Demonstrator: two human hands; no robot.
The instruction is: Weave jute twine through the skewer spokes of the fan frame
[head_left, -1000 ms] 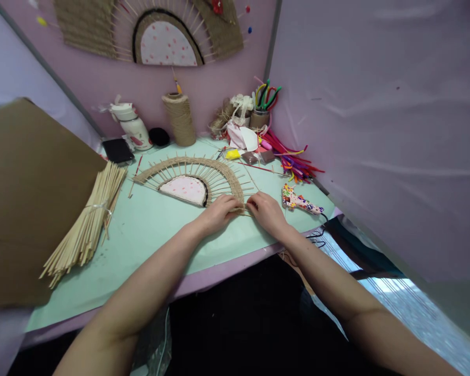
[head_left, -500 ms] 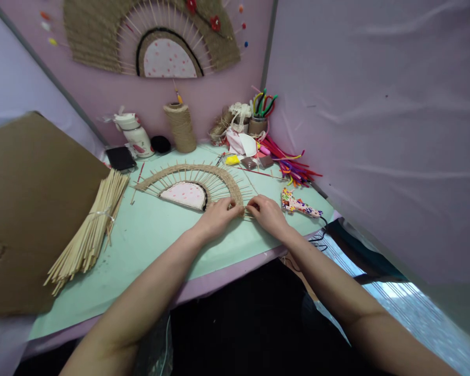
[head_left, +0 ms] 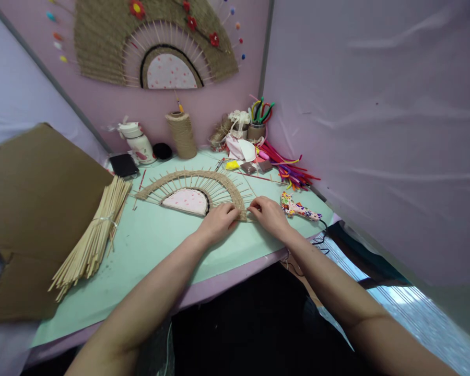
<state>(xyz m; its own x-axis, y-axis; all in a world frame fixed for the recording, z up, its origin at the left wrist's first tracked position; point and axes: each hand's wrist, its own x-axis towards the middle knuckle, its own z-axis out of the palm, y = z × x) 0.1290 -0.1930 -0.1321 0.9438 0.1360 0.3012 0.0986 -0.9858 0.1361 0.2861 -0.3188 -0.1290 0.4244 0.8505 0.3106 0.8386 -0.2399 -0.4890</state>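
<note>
A half-round fan (head_left: 188, 175) of thin sticks, with a band of twine woven through them, lies on the table. At its middle is a pale half-disc (head_left: 186, 201) with pink spots and a dark edging. My left hand (head_left: 219, 223) rests at the fan's right end, its fingers closed on the woven band. Just beyond that end, my right hand (head_left: 269, 215) is closed in a pinch close to the stick tips. What sits between its fingertips is too small to make out.
Left lie a tied bundle of sticks (head_left: 94, 240) and a cardboard sheet (head_left: 35, 209). A patterned glue gun (head_left: 300, 208) is at right. Along the back stand a bottle (head_left: 139, 143), a twine spool (head_left: 182, 136), pipe cleaners (head_left: 292, 169) and scissors (head_left: 262, 112). A larger fan (head_left: 102, 52) hangs above.
The view has tilted up slightly, showing more of the hanging fan. Both hands stay at the right end of the fan, with only slight finger movement.
</note>
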